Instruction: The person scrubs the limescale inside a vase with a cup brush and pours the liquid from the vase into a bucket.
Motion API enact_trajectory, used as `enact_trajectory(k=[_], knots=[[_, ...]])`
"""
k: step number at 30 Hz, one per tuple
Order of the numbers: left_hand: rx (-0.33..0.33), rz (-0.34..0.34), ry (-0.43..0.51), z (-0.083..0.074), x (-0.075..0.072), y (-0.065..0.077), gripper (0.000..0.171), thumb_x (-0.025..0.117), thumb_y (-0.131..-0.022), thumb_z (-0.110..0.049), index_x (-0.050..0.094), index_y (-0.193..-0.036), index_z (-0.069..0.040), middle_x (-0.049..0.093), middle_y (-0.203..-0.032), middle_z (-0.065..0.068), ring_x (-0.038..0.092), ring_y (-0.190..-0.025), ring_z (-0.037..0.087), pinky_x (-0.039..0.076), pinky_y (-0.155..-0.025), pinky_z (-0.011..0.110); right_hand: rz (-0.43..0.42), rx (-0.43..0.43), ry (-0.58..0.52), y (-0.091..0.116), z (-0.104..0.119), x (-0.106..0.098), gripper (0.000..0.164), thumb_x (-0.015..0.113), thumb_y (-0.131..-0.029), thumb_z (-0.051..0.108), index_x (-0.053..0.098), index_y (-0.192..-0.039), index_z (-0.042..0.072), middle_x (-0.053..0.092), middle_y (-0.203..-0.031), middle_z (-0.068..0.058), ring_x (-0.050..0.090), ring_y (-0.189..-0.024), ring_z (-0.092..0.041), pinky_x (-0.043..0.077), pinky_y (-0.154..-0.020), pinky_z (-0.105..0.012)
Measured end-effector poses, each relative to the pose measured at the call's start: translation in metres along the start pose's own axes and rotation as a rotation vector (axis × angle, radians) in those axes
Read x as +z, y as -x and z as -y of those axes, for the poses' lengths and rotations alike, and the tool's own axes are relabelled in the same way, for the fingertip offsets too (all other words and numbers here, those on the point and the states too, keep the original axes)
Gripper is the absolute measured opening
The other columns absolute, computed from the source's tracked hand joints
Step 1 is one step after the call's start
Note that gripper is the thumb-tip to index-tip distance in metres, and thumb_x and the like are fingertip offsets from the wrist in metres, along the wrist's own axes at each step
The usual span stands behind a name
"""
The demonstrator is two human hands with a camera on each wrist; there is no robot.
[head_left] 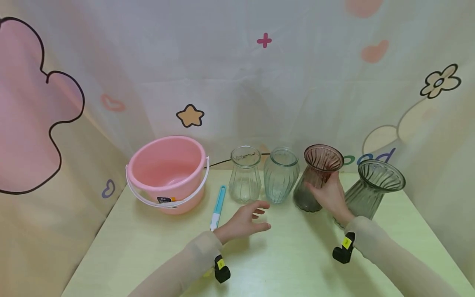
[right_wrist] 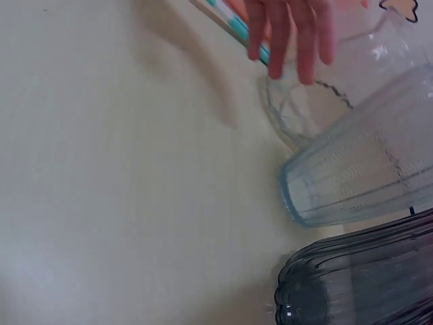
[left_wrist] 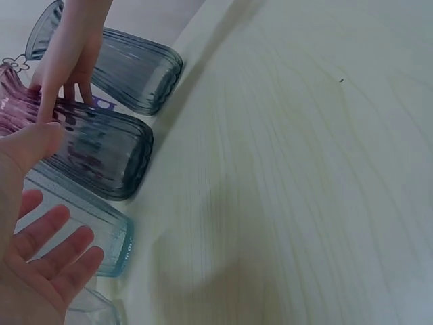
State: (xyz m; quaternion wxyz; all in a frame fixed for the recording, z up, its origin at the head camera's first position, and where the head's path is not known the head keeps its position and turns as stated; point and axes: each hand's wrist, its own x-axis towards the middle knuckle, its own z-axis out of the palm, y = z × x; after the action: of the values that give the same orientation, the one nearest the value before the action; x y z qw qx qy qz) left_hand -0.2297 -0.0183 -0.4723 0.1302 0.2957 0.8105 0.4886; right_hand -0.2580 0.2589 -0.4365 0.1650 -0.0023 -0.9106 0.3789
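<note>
My right hand (head_left: pixel 331 198) grips a dark reddish-brown ribbed glass vase (head_left: pixel 305 196) near its neck, with the thumb on the near side. The vase leans slightly. Just right of it a grey-green flared glass vase (head_left: pixel 365 200) stands partly behind my right wrist. My left hand (head_left: pixel 243 222) hovers over the table with spread fingers and nothing in them. Beyond it are a clear glass vase (head_left: pixel 245 185) and a pale bluish glass vase (head_left: pixel 281 181), side by side. The left wrist view shows the right hand's fingers (left_wrist: pixel 47 101) against the brown vase.
A pink bucket (head_left: pixel 185 198) with a white handle stands at the back left. Between bucket and vases lies a slim teal-and-white tool (head_left: pixel 219 206), its near end behind the left arm. A printed curtain (head_left: pixel 230 95) hangs behind the pale wooden table (head_left: pixel 282 264).
</note>
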Motion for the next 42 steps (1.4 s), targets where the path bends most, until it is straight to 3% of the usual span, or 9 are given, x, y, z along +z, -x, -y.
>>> enact_trajectory(k=[7,13,19,23,29,36,42], knots=[[0.057,0.012,-0.015,-0.005,0.007,-0.010,0.060,0.069,-0.082,-0.025,0.042,-0.134,-0.013,0.046,-0.136,0.007,0.048,-0.121,0.028,0.042,-0.098,0.031,0.066,-0.020,0.016,0.030,0.007,-0.010,0.093,0.069,-0.079,0.036,0.009,-0.142,0.004,0.040,-0.130,-0.029,0.045,-0.115,-0.046,0.040,-0.088,-0.058],[0.100,0.015,-0.060,-0.015,0.016,-0.018,0.073,0.071,-0.080,-0.026,0.033,-0.141,-0.012,0.039,-0.142,0.005,0.044,-0.126,0.024,0.040,-0.100,0.032,0.131,0.003,0.049,0.055,0.015,-0.016,0.081,0.071,-0.076,0.039,0.029,-0.133,0.000,0.048,-0.125,-0.025,0.050,-0.113,-0.041,0.043,-0.088,-0.055],[0.120,0.009,-0.124,-0.025,0.023,-0.024,0.085,0.074,-0.077,-0.030,0.024,-0.145,-0.017,0.033,-0.146,0.000,0.039,-0.130,0.020,0.037,-0.102,0.030,0.167,-0.085,0.049,0.073,0.027,-0.014,0.075,0.075,-0.073,0.032,0.036,-0.131,0.005,0.053,-0.122,-0.020,0.054,-0.107,-0.037,0.047,-0.080,-0.053],[0.155,0.009,-0.146,-0.028,0.027,-0.026,0.088,0.076,-0.074,-0.032,0.024,-0.144,-0.021,0.037,-0.143,-0.001,0.041,-0.127,0.015,0.039,-0.099,0.029,0.203,-0.143,-0.010,0.081,0.036,-0.007,0.074,0.078,-0.071,0.030,0.039,-0.129,0.006,0.055,-0.121,-0.018,0.055,-0.107,-0.035,0.048,-0.079,-0.051],[0.136,0.000,-0.103,-0.029,0.023,-0.016,0.080,0.079,-0.070,-0.031,0.033,-0.135,-0.024,0.050,-0.129,-0.006,0.048,-0.115,0.007,0.043,-0.093,0.026,0.261,-0.204,-0.112,0.087,0.046,0.005,0.073,0.080,-0.068,0.025,0.040,-0.127,0.008,0.056,-0.120,-0.013,0.055,-0.109,-0.030,0.048,-0.083,-0.047],[0.134,-0.024,-0.087,-0.025,0.007,0.000,0.081,0.079,-0.069,-0.030,0.033,-0.135,-0.029,0.050,-0.129,-0.007,0.048,-0.115,0.007,0.044,-0.092,0.028,0.307,-0.239,-0.146,0.084,0.059,0.019,0.071,0.081,-0.067,0.029,0.043,-0.125,0.013,0.058,-0.118,-0.007,0.056,-0.108,-0.025,0.048,-0.084,-0.044],[0.148,-0.064,-0.092,-0.020,-0.008,0.014,0.078,0.080,-0.068,-0.029,0.035,-0.132,-0.028,0.051,-0.126,-0.005,0.050,-0.112,0.009,0.045,-0.091,0.030,0.355,-0.262,-0.211,0.080,0.072,0.034,0.069,0.082,-0.066,0.028,0.046,-0.124,0.017,0.058,-0.119,-0.004,0.056,-0.109,-0.023,0.048,-0.085,-0.043]])
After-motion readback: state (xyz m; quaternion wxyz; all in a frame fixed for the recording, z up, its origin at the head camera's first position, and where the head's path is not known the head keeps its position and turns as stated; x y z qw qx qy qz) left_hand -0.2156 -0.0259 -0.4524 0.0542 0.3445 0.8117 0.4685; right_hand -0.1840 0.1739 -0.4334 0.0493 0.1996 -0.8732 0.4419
